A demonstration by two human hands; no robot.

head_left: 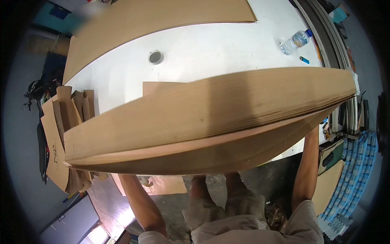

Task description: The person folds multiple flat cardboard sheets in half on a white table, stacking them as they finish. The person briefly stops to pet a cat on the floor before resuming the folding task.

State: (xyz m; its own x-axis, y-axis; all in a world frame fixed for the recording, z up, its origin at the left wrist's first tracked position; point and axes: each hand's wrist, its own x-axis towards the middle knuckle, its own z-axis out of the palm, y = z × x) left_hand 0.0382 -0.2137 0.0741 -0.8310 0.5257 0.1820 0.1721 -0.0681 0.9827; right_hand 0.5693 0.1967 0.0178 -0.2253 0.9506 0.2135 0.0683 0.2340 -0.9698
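Observation:
A long bundle of brown cardboard [195, 114] stretches across the view in front of me, over the near side of the white table [195, 44]. Its lower edge shows thin layered lines toward the right, and a darker cardboard underside [195, 158] bows toward me. My left forearm [140, 203] reaches up behind its left part, and my right forearm [305, 171] goes behind its right end. Both hands are hidden by the cardboard, so their fingers do not show. A small cardboard piece [160, 87] peeks out beyond the far edge.
Another large cardboard sheet [162, 14] lies at the table's far side. A tape roll [155, 57], a water bottle [295, 42] and a small blue object [304, 60] are on the tabletop. Cardboard scraps [61, 122] stand at left; a blue-and-white stack [357, 171] is at right.

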